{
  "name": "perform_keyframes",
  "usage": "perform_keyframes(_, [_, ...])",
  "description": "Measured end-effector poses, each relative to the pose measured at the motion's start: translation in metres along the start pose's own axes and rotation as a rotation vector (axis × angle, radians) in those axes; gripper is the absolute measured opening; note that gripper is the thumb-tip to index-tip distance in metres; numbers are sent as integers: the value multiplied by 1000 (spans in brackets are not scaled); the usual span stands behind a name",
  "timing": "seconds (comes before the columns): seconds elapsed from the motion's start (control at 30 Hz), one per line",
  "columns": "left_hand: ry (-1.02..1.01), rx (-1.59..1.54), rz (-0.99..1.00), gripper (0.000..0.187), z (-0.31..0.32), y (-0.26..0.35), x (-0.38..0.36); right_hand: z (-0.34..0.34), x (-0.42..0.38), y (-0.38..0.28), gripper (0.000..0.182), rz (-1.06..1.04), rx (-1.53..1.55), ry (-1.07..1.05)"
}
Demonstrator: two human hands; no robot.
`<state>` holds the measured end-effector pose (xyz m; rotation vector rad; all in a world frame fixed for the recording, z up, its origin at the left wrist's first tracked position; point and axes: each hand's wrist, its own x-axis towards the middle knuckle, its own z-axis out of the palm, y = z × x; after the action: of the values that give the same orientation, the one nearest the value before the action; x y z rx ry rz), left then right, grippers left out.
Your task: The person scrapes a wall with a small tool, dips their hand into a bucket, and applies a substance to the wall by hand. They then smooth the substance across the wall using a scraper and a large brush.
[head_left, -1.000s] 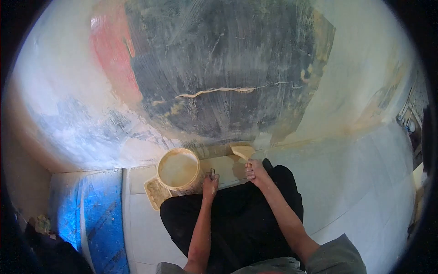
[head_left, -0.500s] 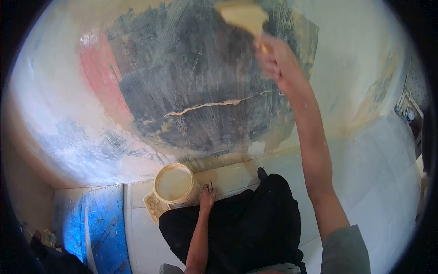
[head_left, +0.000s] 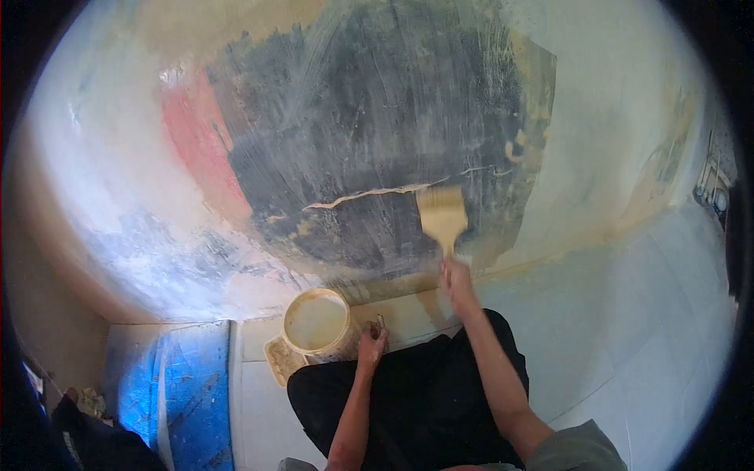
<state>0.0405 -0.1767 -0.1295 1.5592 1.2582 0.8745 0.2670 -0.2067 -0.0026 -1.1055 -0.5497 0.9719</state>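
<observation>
My right hand (head_left: 457, 284) grips a wide, pale paintbrush (head_left: 444, 216) by its handle. The bristles meet the dark patch (head_left: 369, 118) on the wall, just at the right part of a pale, jagged crack (head_left: 361, 195). Low beside a round bucket (head_left: 316, 320) of cloudy liquid, my left hand (head_left: 372, 344) is closed around a small, thin object whose tip sticks up past the fingers. What that object is, I cannot make out. A shallow tray (head_left: 283, 363) with rough, pale material sits against the bucket's left side, partly hidden by it.
The wall (head_left: 613, 102) around the dark patch is pale, with a red area (head_left: 200, 137) at left. Light tiles (head_left: 628, 337) cover the floor. A blue sheet (head_left: 192, 385) lies at lower left, and several objects (head_left: 715, 192) stand at the far right.
My right hand has swept the brush down from the top of the dark patch to the crack. My left hand stays by the bucket. The view has shifted slightly.
</observation>
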Motion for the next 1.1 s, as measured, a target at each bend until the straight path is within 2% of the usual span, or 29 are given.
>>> perform_keyframes(0.03, [16, -38, 11, 28, -2, -2, 2, -13, -3, 42, 32, -741, -575, 23])
perform_keyframes(0.07, [31, -25, 23, 28, -5, 2, 3, -12, -17, 57, 32, -301, -333, 102])
perform_keyframes(0.1, [12, -165, 110, 25, -7, 7, 3, -10, -27, 64, 33, 142, -94, 163])
perform_keyframes(0.17, [3, -331, 286, 18, -14, 39, 5, -3, -31, 67, 33, 86, -51, 148])
perform_keyframes(0.2, [14, -320, 295, 18, -21, 63, 6, 0, -34, 69, 33, 38, -15, 155])
perform_keyframes(0.27, [79, -130, 490, 19, -38, 140, 9, 1, -29, 73, 34, -39, -49, 154])
perform_keyframes(0.3, [200, 79, 745, 19, -46, 188, 14, 0, -26, 77, 34, -27, -48, 169])
perform_keyframes(0.33, [102, -10, 942, 25, -54, 221, 36, 0, -25, 81, 34, -8, -46, 183])
perform_keyframes(0.37, [208, 222, 1111, 33, -62, 272, 35, 1, -28, 77, 34, -1, -39, 178])
perform_keyframes(0.4, [293, 362, 1217, 34, -65, 318, 34, 2, -33, 68, 35, 53, -37, 186])
perform_keyframes(0.43, [341, 363, 1349, 39, -64, 351, 45, 3, -34, 63, 36, 105, -34, 195])
perform_keyframes(0.5, [429, 569, 1652, 45, -64, 414, 69, 1, -28, 73, 36, 82, 15, 179])
perform_keyframes(0.53, [445, 661, 1706, 45, -60, 439, 82, -1, -25, 77, 36, 54, 51, 166])
perform_keyframes(0.63, [600, 940, 1766, 46, -55, 498, 122, -1, -26, 74, 37, 108, 76, 169])
perform_keyframes(0.67, [611, 945, 1767, 46, -61, 515, 134, -1, -25, 73, 37, 103, 75, 160])
perform_keyframes(0.73, [990, 901, 1634, 49, -73, 540, 148, 0, -25, 74, 38, 133, 81, 182])
perform_keyframes(0.77, [1007, 742, 1617, 49, -71, 542, 150, 2, -24, 76, 38, 142, 88, 175])
perform_keyframes(0.8, [1002, 754, 1615, 49, -61, 537, 153, 2, -23, 79, 36, 100, 104, 169])
perform_keyframes(0.87, [828, 969, 1738, 51, -35, 522, 149, -1, -21, 86, 34, 62, 118, 165])
perform_keyframes(0.93, [795, 1058, 1733, 55, -42, 528, 148, -6, -16, 91, 34, 84, 150, 138])
perform_keyframes(1.0, [1041, 742, 1442, 61, -62, 546, 153, -5, -16, 87, 34, 88, 170, 148])
perform_keyframes(1.03, [1218, 715, 1446, 59, -54, 545, 163, -2, -19, 84, 34, 90, 192, 155])
perform_keyframes(1.07, [1219, 722, 1432, 59, -45, 536, 156, 0, -23, 82, 34, 99, 183, 151])
perform_keyframes(1.1, [928, 917, 1659, 56, -35, 526, 149, 0, -23, 77, 35, 140, 154, 153])
